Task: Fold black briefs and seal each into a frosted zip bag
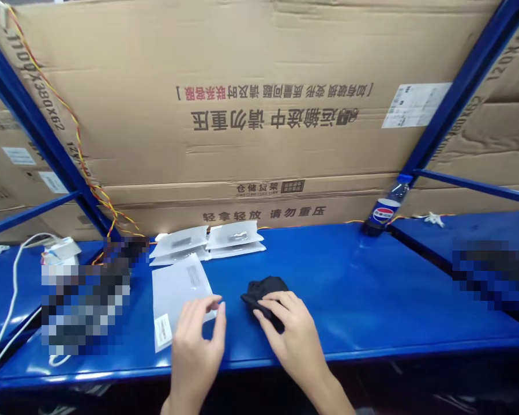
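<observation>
On the blue shelf, a bundle of black fabric point(266, 286) lies crumpled near the front edge. My right hand point(292, 328) has thumb and fingers closed on its near right side. To the left, my left hand point(199, 331) is held with thumb and fingers apart, and nothing shows between them. Just behind and beside that hand lies a frosted plastic bag point(175, 288) with a white label point(162, 330) at its lower left; the hand covers part of the bag's lower right.
Several smaller frosted bags point(236, 235) with dark items inside stand at the back, against large cardboard boxes point(259, 155). A Pepsi bottle point(384, 208) leans at the back right. Blue frame posts point(443, 109) rise on both sides. White cables point(15, 294) hang left.
</observation>
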Action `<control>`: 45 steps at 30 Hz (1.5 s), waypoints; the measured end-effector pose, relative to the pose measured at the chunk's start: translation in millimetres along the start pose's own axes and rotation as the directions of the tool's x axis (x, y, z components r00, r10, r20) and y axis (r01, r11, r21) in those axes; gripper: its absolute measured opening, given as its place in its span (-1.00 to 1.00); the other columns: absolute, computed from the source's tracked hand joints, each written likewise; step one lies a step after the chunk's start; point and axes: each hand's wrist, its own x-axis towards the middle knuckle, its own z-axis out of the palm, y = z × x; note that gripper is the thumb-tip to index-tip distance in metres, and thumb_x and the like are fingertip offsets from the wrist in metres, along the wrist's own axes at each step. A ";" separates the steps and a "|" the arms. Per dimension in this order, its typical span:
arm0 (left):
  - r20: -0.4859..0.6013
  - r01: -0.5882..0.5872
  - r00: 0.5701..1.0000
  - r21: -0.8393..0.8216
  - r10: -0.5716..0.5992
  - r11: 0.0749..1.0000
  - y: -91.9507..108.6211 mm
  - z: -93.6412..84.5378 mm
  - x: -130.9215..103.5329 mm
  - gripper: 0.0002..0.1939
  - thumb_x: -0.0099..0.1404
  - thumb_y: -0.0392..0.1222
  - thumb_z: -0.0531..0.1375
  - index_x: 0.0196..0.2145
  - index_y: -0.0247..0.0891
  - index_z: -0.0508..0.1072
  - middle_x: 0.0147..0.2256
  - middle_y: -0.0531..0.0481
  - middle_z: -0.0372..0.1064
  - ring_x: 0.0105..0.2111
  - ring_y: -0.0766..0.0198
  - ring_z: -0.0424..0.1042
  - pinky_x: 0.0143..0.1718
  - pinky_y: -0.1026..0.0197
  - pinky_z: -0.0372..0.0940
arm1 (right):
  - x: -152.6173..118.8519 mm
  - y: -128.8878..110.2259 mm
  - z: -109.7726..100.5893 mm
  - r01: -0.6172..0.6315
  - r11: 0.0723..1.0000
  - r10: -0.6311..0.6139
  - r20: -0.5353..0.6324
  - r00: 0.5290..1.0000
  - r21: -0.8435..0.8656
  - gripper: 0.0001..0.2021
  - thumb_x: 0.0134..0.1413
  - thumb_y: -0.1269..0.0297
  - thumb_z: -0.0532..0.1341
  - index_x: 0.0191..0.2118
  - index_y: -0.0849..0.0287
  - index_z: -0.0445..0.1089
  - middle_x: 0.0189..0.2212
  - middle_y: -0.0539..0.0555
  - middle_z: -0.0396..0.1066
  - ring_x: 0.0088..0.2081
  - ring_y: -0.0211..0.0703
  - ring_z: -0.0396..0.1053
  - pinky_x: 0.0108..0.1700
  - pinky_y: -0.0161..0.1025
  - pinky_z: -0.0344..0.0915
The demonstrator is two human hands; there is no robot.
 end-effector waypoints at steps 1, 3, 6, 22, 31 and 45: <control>0.031 -0.016 0.999 -0.082 0.018 0.997 10.6 11.3 -0.3 -0.89 0.51 -0.16 0.19 -0.11 -0.16 0.52 -0.25 -0.03 0.55 -0.23 0.16 0.55 -0.15 0.15 0.46 | 2.8 2.2 -3.0 -0.083 0.993 0.088 -0.062 0.994 0.083 -0.82 0.40 0.20 0.23 -0.13 0.05 0.61 -0.17 0.14 0.62 -0.13 0.03 0.57 -0.06 -0.06 0.52; 0.106 -0.031 0.993 -0.184 0.051 0.982 25.6 32.7 -1.1 -0.86 0.53 -0.15 0.17 -0.06 -0.16 0.52 -0.14 -0.08 0.59 -0.10 0.11 0.58 -0.03 0.08 0.49 | 8.5 10.8 -14.5 -0.258 0.938 0.300 -0.173 0.938 0.229 -0.73 0.39 0.05 0.24 -0.15 0.08 0.62 -0.16 0.15 0.63 -0.13 0.03 0.59 -0.08 -0.11 0.53; 0.236 0.011 0.971 -0.224 0.043 0.975 34.9 55.5 -2.4 -0.74 0.52 -0.08 0.18 0.08 -0.18 0.51 0.02 -0.17 0.58 0.05 0.01 0.56 0.10 -0.06 0.49 | 12.0 36.1 -37.9 -0.465 0.829 0.548 -0.285 0.786 0.312 -0.55 0.29 -0.18 0.24 -0.17 0.15 0.61 -0.16 0.22 0.65 -0.15 0.10 0.61 -0.13 -0.11 0.53; 0.492 -0.014 0.862 -0.214 0.120 0.977 30.2 64.1 -2.2 -0.71 0.47 -0.25 0.10 0.05 -0.16 0.53 0.00 -0.16 0.58 0.01 -0.01 0.55 0.05 -0.11 0.48 | -6.5 52.5 -46.7 -0.240 0.964 0.236 -0.050 0.971 -0.118 -0.65 0.38 -0.02 0.19 0.02 0.09 0.55 -0.05 0.21 0.60 -0.01 0.18 0.52 0.11 0.10 0.43; 0.418 0.112 0.901 0.026 -0.113 0.993 -41.5 29.6 4.3 -0.54 0.48 -0.16 0.00 0.22 -0.21 0.46 0.06 -0.22 0.56 0.08 -0.07 0.51 0.15 -0.16 0.41 | -1.8 114.5 -86.0 -0.600 0.799 0.566 -0.286 0.773 -0.037 -0.44 0.26 -0.21 0.14 0.00 0.19 0.54 -0.22 0.26 0.62 -0.18 0.16 0.56 -0.06 0.07 0.45; 0.328 0.271 0.925 -0.221 -0.190 0.937 -31.4 -10.5 48.0 -0.63 0.40 0.17 0.18 -0.13 -0.05 0.69 -0.18 -0.06 0.60 -0.13 0.06 0.56 0.03 0.02 0.47 | 18.3 99.1 -101.9 -0.385 0.874 0.425 -0.082 0.902 0.296 -0.68 0.15 -0.09 0.32 -0.23 0.06 0.41 -0.12 0.20 0.62 0.02 0.15 0.57 0.14 0.08 0.45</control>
